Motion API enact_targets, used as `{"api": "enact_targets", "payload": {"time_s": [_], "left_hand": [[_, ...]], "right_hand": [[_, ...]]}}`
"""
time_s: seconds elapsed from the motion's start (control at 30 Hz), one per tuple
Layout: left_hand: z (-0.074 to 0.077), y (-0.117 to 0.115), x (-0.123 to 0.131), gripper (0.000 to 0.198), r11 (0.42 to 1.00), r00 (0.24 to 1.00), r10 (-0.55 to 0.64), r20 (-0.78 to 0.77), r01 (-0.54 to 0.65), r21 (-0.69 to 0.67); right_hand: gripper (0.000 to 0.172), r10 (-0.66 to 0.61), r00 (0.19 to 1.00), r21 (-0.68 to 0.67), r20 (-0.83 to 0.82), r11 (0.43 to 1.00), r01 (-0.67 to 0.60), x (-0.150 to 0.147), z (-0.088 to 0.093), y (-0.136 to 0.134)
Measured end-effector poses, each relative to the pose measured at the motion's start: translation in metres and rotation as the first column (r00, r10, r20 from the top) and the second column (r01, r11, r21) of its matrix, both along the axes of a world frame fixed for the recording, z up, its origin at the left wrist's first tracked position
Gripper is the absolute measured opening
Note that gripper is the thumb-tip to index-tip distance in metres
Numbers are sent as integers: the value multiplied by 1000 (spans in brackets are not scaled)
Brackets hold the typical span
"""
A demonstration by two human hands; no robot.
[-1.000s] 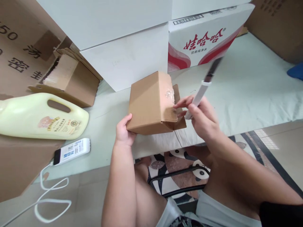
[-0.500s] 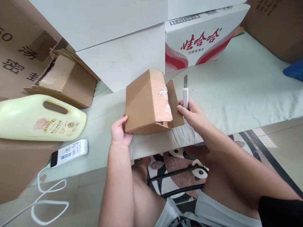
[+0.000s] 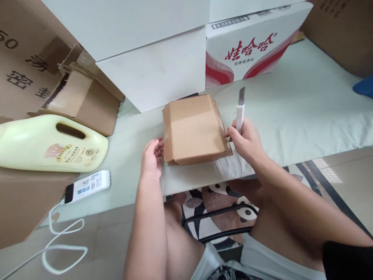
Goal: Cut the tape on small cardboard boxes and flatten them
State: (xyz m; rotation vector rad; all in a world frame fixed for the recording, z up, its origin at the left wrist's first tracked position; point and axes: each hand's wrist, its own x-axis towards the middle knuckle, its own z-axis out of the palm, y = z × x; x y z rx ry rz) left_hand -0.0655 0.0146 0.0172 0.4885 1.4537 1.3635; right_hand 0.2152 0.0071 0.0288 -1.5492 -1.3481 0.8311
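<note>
A brown cardboard box lies on the pale green cloth before me, a broad plain face upward and short flaps at its left and right sides. My left hand is beside the box's left side, fingers loosely curved and apart, holding nothing; whether the fingertips touch the cardboard I cannot tell. In my right hand is a white-handled utility knife, its blade out and pointing up, away from me. The thumb and finger of that hand are at the box's right edge.
White cartons and a red-and-white water carton stand behind. At left are a pale yellow jug, an opened cardboard box and a white power bank with a cable. A blue object sits at far right.
The box has turned over and now lies with a plain face up. My left hand has loosened from its corner. My right hand, with the knife, has moved slightly right.
</note>
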Motion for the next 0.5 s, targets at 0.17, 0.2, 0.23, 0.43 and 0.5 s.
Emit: {"api": "enact_targets", "payload": {"time_s": [0.17, 0.2, 0.23, 0.43, 0.5], "left_hand": [[2, -6, 3, 48, 979, 980, -197, 14, 196, 54], [4, -7, 4, 51, 964, 971, -239, 23, 234, 131], [5, -9, 5, 56, 939, 960, -279, 16, 269, 214], [-2, -13, 2, 92, 740, 825, -496, -271, 565, 365], [-5, -11, 4, 96, 763, 834, -427, -350, 540, 355]], "right_hand": [[33, 134, 988, -209, -80, 967, -148, 8, -12, 6], [36, 128, 987, -198, -102, 969, -146, 8, -15, 6], [40, 140, 980, -189, -143, 968, -165, 8, -19, 7], [56, 285, 873, -73, -395, 938, -339, 9, -42, 15], [56, 281, 876, -44, -391, 945, -323, 10, -46, 17]]}}
